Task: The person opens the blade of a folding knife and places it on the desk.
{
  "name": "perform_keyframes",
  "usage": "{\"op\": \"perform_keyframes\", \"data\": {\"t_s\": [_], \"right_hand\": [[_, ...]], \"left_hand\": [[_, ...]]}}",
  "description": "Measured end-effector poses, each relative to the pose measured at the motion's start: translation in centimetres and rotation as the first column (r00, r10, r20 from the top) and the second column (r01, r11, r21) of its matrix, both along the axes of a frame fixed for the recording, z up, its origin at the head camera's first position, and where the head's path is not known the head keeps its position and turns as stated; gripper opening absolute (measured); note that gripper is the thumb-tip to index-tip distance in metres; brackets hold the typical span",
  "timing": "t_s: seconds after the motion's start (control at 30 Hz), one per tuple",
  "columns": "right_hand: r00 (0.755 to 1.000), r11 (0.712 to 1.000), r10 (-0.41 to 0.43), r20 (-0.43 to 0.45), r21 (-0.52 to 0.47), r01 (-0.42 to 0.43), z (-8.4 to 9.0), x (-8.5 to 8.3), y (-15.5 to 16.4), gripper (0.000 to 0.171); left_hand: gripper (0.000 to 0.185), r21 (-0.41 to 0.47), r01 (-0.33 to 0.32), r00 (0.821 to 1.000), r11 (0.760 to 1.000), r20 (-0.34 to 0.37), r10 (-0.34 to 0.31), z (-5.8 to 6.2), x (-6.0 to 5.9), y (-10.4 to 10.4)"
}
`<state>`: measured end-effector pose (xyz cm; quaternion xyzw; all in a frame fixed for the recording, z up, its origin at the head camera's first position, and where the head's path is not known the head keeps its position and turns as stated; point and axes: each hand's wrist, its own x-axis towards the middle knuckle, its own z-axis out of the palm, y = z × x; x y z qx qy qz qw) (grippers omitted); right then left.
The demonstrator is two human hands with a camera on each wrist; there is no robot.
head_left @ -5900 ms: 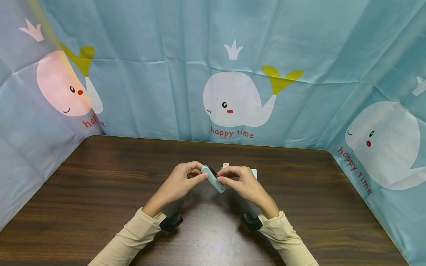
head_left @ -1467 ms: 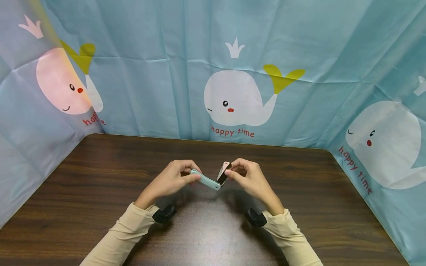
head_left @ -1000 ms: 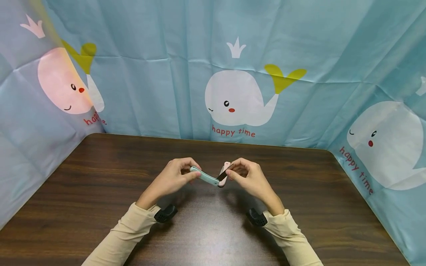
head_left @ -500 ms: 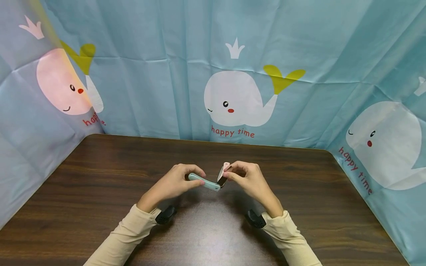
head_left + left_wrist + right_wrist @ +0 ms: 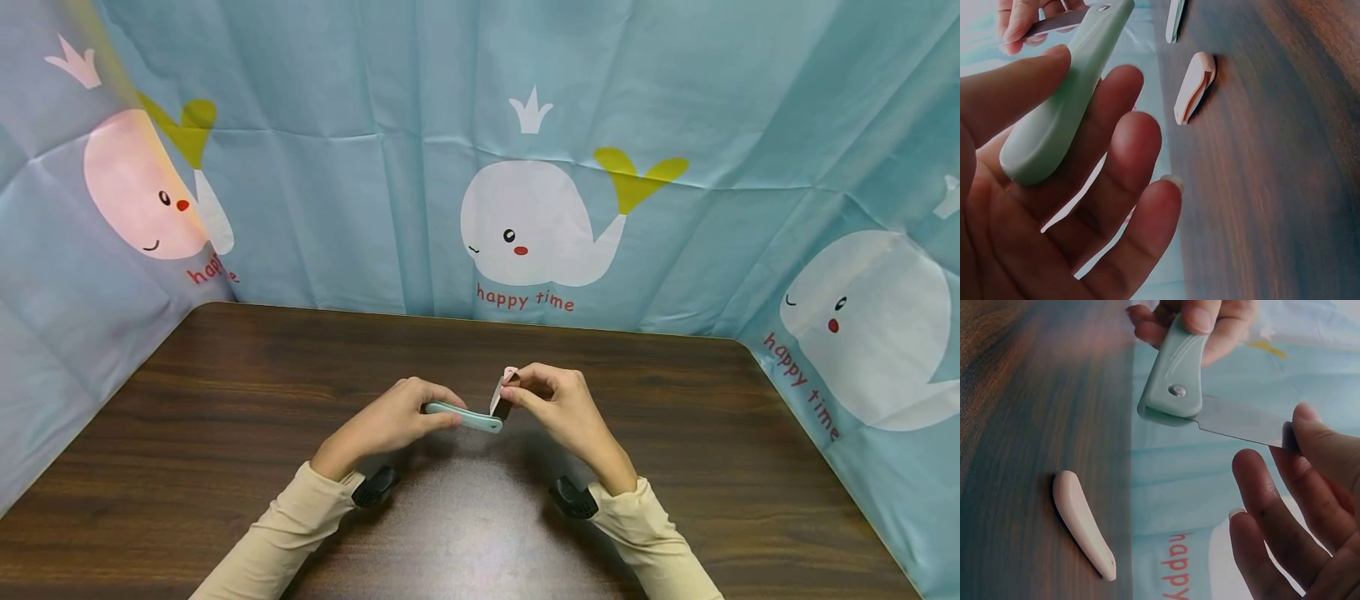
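A folding knife with a mint green handle [image 5: 478,420] is held above the table between both hands. My left hand [image 5: 397,418] grips the handle, thumb on one side and fingers beneath, as the left wrist view shows. The metal blade [image 5: 1241,422] stands swung out at an angle from the handle's riveted end. My right hand [image 5: 562,408] pinches the blade near its tip between thumb and finger; the tip itself is covered. Behind the blade, a pale pink folding knife [image 5: 1082,519], folded, lies on the table.
A second mint green object [image 5: 1174,20], partly cut off, lies beyond the pink knife in the left wrist view. The dark wooden table [image 5: 225,433] ends at a blue curtain [image 5: 360,217] with whale prints.
Several seconds ago the blade lay along the handle; now it is swung out and the hands are farther apart. Over the last second, the handle has dipped and the blade's angle has shifted.
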<state>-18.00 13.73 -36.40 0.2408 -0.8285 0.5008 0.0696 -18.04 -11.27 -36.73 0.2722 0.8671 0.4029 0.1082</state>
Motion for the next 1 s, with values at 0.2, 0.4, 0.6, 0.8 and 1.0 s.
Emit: {"op": "perform_keyframes", "data": {"t_s": [0.2, 0.4, 0.6, 0.8, 1.0], "right_hand": [[1.0, 1.0, 0.009, -0.014, -0.019, -0.009, 0.0, 0.1, -0.1, 0.009], [1.0, 1.0, 0.008, -0.019, -0.008, -0.009, 0.1, 0.1, 0.0, 0.008], [1.0, 1.0, 0.021, -0.014, 0.005, -0.021, 0.1, 0.0, 0.2, 0.006], [0.999, 1.0, 0.028, -0.02, 0.002, -0.028, 0.4, -0.2, 0.6, 0.005], [0.999, 0.998, 0.021, 0.027, -0.064, -0.019, 0.6, -0.5, 1.3, 0.006]], "left_hand": [[0.017, 0.004, 0.048, 0.999, 0.999, 0.012, -0.048, -0.3, 0.0, 0.2], [0.015, 0.014, 0.06, 0.998, 0.998, -0.008, -0.06, -0.3, 0.1, 0.1], [0.013, 0.024, 0.034, 0.998, 0.999, -0.058, -0.033, -0.2, 0.0, -0.2], [0.012, 0.05, 0.019, 0.997, 0.999, -0.074, -0.016, 0.1, -0.1, -0.3], [0.012, 0.095, -0.03, 0.992, 0.995, -0.117, 0.041, 0.3, 0.0, -0.5]]}}
